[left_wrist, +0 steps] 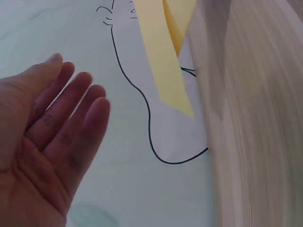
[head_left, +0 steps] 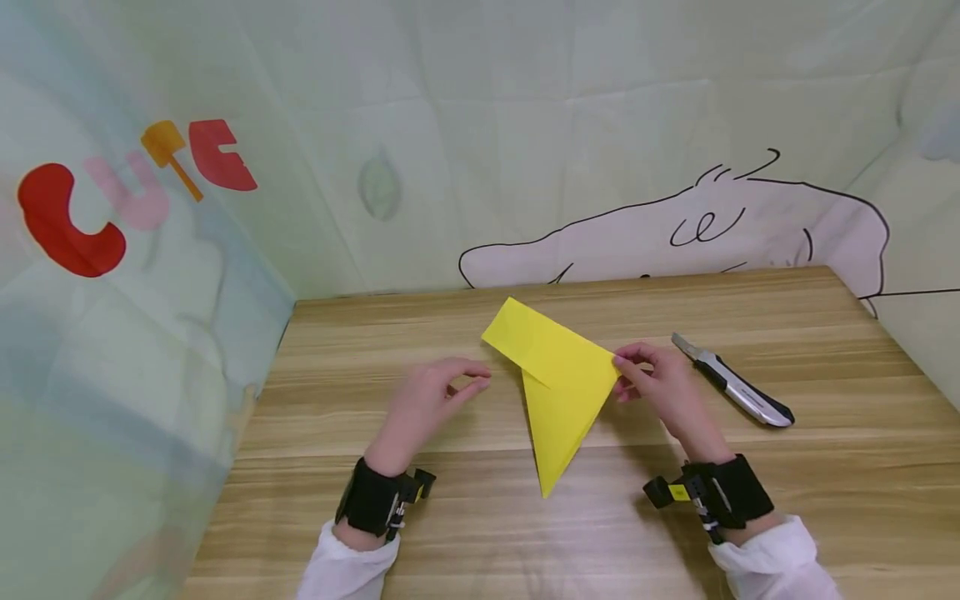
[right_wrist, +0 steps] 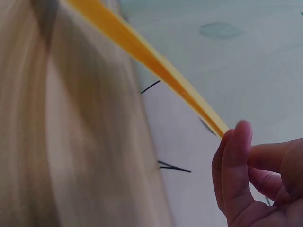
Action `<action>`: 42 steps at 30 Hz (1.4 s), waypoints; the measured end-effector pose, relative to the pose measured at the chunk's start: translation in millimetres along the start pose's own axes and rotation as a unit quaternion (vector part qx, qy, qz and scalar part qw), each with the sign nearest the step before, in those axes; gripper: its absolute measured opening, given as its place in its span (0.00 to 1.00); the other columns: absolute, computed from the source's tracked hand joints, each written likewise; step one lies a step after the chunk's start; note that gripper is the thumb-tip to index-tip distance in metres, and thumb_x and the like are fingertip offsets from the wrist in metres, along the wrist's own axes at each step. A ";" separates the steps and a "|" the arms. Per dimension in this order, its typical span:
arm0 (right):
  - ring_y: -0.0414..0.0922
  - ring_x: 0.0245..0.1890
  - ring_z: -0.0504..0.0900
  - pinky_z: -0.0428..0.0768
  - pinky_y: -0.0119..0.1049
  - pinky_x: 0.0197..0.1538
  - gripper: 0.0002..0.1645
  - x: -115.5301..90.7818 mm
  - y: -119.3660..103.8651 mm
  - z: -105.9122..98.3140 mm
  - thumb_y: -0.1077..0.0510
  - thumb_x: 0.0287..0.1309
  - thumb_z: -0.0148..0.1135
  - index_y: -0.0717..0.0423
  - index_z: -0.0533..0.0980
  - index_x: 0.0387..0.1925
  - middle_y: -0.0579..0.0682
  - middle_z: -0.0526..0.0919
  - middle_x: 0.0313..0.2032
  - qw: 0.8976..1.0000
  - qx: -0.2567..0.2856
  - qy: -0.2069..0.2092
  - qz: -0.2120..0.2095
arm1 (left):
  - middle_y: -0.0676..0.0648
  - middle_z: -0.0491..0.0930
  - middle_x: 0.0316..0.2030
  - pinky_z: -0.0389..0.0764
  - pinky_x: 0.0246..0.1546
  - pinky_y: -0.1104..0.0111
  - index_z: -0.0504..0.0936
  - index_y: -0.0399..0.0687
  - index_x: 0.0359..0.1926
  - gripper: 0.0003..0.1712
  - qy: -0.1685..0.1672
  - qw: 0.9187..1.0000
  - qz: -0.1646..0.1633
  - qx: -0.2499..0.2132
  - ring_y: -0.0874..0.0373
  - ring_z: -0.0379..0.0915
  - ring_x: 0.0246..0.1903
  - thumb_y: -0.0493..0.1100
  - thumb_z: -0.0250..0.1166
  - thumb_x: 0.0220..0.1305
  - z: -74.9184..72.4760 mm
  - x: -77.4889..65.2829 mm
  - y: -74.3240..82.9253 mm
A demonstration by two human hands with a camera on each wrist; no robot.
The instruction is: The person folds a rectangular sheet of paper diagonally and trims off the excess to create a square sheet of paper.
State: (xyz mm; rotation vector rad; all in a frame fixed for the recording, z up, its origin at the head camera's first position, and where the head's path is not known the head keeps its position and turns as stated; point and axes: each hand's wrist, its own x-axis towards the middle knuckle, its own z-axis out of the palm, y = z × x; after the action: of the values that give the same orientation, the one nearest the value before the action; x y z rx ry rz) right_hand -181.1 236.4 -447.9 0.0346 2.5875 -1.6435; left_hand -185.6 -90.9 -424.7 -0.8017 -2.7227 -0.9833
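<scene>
A folded sheet of yellow paper (head_left: pixel 562 367) is held up over the wooden table, one narrow point aimed toward the person and a squared flap reaching to the upper left. My right hand (head_left: pixel 660 387) pinches its right corner between thumb and fingers. In the right wrist view the paper (right_wrist: pixel 156 71) appears nearly edge-on, running up from the fingertips. To the left of the sheet is my left hand (head_left: pixel 435 400), apart from it, fingers loosely bent with nothing in them. The left wrist view shows that hand (left_wrist: pixel 57 127) beside the paper's flap (left_wrist: pixel 165 71).
A utility knife (head_left: pixel 733 381) with a silver and black handle lies on the wooden table (head_left: pixel 300 500), right of my right hand, its blade end pointing away. Behind the table hangs a pale printed cloth (head_left: pixel 480 150). Both wrists wear black camera straps.
</scene>
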 end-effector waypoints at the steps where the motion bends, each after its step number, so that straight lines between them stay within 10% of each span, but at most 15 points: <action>1: 0.46 0.28 0.83 0.86 0.32 0.34 0.20 1.7 3.7 2.1 0.56 0.73 0.54 0.70 0.73 0.55 0.64 0.79 0.40 1.000 -0.011 -0.007 0.002 | 0.55 0.89 0.45 0.85 0.40 0.71 0.88 0.55 0.49 0.12 -0.031 1.000 0.003 0.006 0.63 0.84 0.40 0.48 0.68 0.65 4.2 0.3 1.5; 6: 0.44 0.26 0.77 0.79 0.32 0.29 0.15 8.1 18.9 15.2 0.56 0.72 0.56 0.65 0.79 0.48 0.57 0.82 0.33 0.990 -0.137 -0.018 -0.021 | 0.55 0.87 0.50 0.82 0.53 0.69 0.87 0.52 0.52 0.12 -0.168 0.985 0.039 0.032 0.63 0.82 0.50 0.44 0.64 0.69 26.0 0.0 7.8; 10: 0.43 0.29 0.73 0.72 0.31 0.32 0.12 9.2 23.3 24.3 0.57 0.68 0.60 0.62 0.82 0.43 0.51 0.82 0.30 0.973 -0.222 -0.010 -0.058 | 0.49 0.82 0.59 0.78 0.62 0.66 0.88 0.50 0.51 0.12 -0.214 0.974 0.044 0.064 0.58 0.78 0.60 0.44 0.64 0.70 37.4 -1.6 14.2; 21: 0.42 0.33 0.77 0.76 0.35 0.37 0.13 7.0 24.1 20.1 0.58 0.66 0.63 0.60 0.82 0.47 0.51 0.85 0.35 0.961 -0.252 -0.072 -0.086 | 0.47 0.74 0.68 0.68 0.71 0.63 0.88 0.52 0.50 0.15 -0.234 0.962 0.055 0.129 0.51 0.65 0.71 0.50 0.68 0.66 58.2 -4.0 21.1; 29: 0.53 0.36 0.78 0.73 0.36 0.34 0.24 -0.3 33.4 -56.3 0.54 0.67 0.62 0.68 0.75 0.57 0.66 0.82 0.42 0.952 -0.297 0.029 -0.072 | 0.48 0.77 0.65 0.72 0.68 0.67 0.89 0.52 0.47 0.14 -0.219 0.964 0.072 0.129 0.55 0.70 0.69 0.50 0.69 0.65 60.1 -4.0 22.0; 33: 0.66 0.43 0.73 0.74 0.53 0.40 0.35 -6.0 51.1 -90.3 0.53 0.64 0.66 0.74 0.68 0.61 0.78 0.73 0.51 0.943 -0.326 0.055 -0.030 | 0.49 0.75 0.67 0.71 0.69 0.66 0.88 0.53 0.51 0.17 -0.235 0.962 0.061 0.124 0.55 0.67 0.70 0.52 0.69 0.64 60.9 -4.5 21.9; 42: 0.66 0.40 0.72 0.71 0.57 0.40 0.36 -3.2 77.4 -99.4 0.58 0.59 0.66 0.78 0.66 0.60 0.79 0.73 0.47 0.928 -0.369 0.041 0.001 | 0.49 0.72 0.69 0.67 0.72 0.64 0.84 0.50 0.57 0.23 -0.245 0.959 0.063 0.125 0.56 0.63 0.73 0.55 0.65 0.67 60.2 -6.6 21.3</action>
State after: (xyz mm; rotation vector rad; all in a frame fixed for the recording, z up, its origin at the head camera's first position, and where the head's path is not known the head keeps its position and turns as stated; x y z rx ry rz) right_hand -178.5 359.4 -475.4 0.0615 3.0756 -0.5798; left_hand -165.8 -42.3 -461.7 -1.2921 -3.0550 -0.4380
